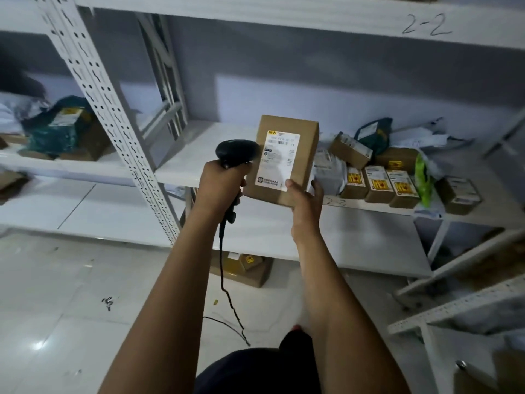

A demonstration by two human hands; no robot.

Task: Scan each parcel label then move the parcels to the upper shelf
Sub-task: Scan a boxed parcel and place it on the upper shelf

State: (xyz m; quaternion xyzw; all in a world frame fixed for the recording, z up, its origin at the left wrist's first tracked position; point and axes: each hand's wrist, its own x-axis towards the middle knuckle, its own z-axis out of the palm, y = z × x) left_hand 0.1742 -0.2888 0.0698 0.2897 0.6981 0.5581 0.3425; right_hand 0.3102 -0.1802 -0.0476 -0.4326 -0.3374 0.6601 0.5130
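My right hand (305,199) grips the lower right corner of a brown cardboard parcel (306,143), held up in front of the middle shelf (187,163). Its white label (279,159) faces me. My left hand (218,183) grips the handle of a black barcode scanner (237,152), whose head sits just left of the label. The scanner's cable (224,274) hangs down to the floor. Several more parcels (377,183) lie on the right part of the middle shelf. The upper shelf (312,15), marked "2-2", runs across the top.
A white perforated shelf post (113,129) slants down at the left. Behind it a green bagged parcel (59,129) lies on another shelf. A box (247,268) sits on the floor under the lowest shelf. Another rack (454,314) stands at the lower right.
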